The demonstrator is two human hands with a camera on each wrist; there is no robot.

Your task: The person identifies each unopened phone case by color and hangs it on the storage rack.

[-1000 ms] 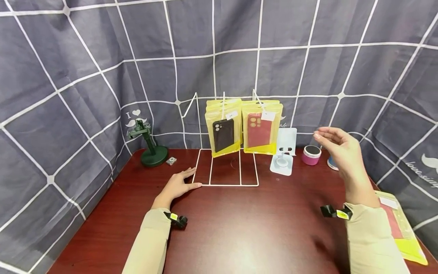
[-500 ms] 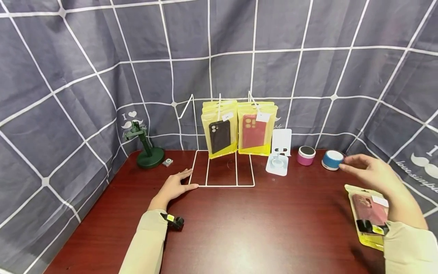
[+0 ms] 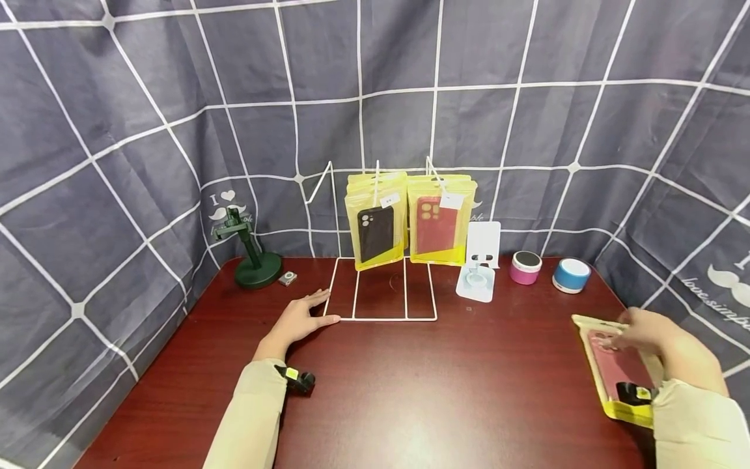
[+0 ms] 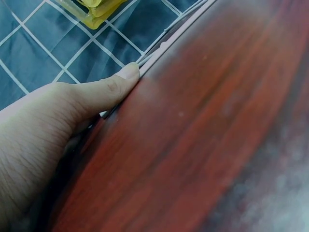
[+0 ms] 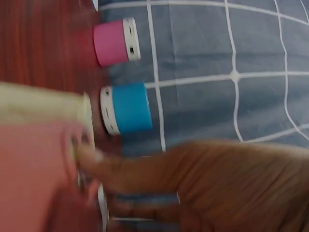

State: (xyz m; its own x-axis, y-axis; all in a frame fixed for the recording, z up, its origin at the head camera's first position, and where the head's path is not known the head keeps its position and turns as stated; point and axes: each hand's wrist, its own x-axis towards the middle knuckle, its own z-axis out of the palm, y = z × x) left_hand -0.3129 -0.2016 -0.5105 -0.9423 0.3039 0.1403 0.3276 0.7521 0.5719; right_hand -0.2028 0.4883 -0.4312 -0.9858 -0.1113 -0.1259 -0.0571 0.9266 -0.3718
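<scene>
In the head view my left hand [image 3: 295, 324] rests at the front left corner of a white wire display rack [image 3: 389, 319], its fingers extended. The left wrist view shows the thumb [image 4: 108, 91] lying against the base wire. At the far right my right hand [image 3: 662, 339] pinches a yellow-edged pouch with a pink phone case [image 3: 615, 371] near its top. In the right wrist view the thumb lies over the case's camera cutout; the other fingers are partly hidden and blurred. Pouches with a black phone case [image 3: 377, 233] and a red phone case [image 3: 436, 225] hang from the rack's hooks.
Right of the rack stand a white folding phone stand [image 3: 477, 280], a pink speaker [image 3: 525, 268] and a blue speaker [image 3: 571, 275]. A green phone stand [image 3: 258, 268] and a small silver square device [image 3: 288, 278] sit at left. The rack's left hook [image 3: 319, 182] carries no pouch.
My right hand has swung right and down from beside the speakers to the pouch and taken hold of it. The pouch has shifted slightly left. My left hand stays on the rack.
</scene>
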